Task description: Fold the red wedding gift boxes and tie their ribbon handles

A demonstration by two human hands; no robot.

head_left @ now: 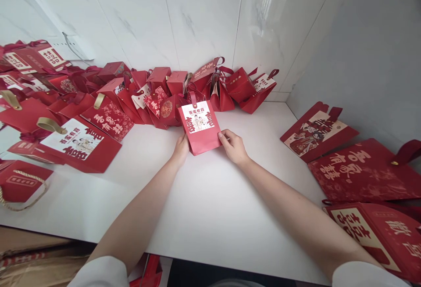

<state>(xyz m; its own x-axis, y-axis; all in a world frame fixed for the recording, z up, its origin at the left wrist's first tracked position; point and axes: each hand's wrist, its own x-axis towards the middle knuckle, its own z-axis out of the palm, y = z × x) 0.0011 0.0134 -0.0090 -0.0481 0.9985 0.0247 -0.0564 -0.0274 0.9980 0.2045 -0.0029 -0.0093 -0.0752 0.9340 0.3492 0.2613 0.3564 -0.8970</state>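
Observation:
A small red gift bag [200, 128] with a white printed label lies tilted on the white table [210, 203], in front of a heap of red bags. My left hand [181, 148] grips its lower left corner, fingers closed on the edge. My right hand [233, 145] pinches its lower right edge. Both arms reach forward from the near side of the table.
Many red gift bags [158, 91] are piled along the tiled back wall and across the left side. Larger flat red bags [365, 170] lie stacked at the right. A big bag with a gold handle [79, 144] lies left. Cardboard [33, 256] shows below the table's near edge.

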